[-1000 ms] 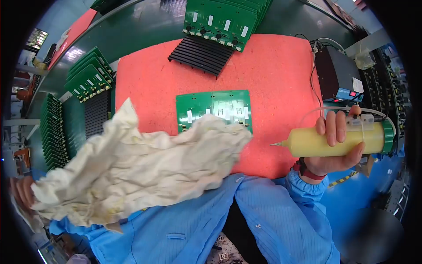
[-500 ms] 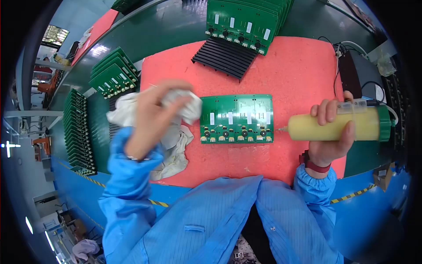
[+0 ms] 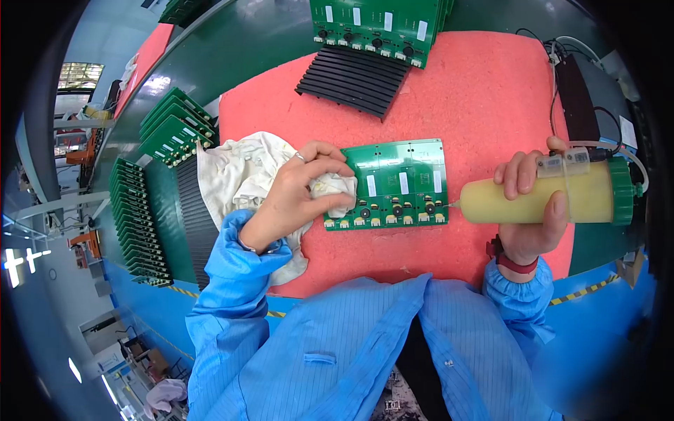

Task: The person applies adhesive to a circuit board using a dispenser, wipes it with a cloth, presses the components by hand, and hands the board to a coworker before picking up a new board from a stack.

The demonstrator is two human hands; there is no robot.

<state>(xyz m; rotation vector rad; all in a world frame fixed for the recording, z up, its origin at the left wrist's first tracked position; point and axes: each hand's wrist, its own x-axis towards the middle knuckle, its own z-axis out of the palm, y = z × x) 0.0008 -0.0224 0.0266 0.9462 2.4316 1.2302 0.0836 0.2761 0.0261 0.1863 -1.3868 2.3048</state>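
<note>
A green circuit board (image 3: 404,165) lies flat on the pink mat (image 3: 491,84), with white labels and a row of round black parts and pale connectors along its near side. My left hand (image 3: 298,193) is closed on a bunched white cloth (image 3: 246,165), pressing a wad of it over the board's left end and hiding that part. My right hand (image 3: 530,203) grips a glue dispenser (image 3: 519,200), a yellow-filled cylinder with a green cap and a hose. It lies level, its thin needle tip by the board's right edge.
Black slotted racks (image 3: 354,77) at the back hold several upright boards (image 3: 379,24). More boards (image 3: 175,130) stand at the left, beside a long row of boards (image 3: 137,224). Cables (image 3: 558,77) and a dark box (image 3: 579,105) are at the right.
My left hand has come down and right with the cloth wad onto the board's left end. The dispenser remains in my right hand near the board's right edge. The view has shifted slightly.
</note>
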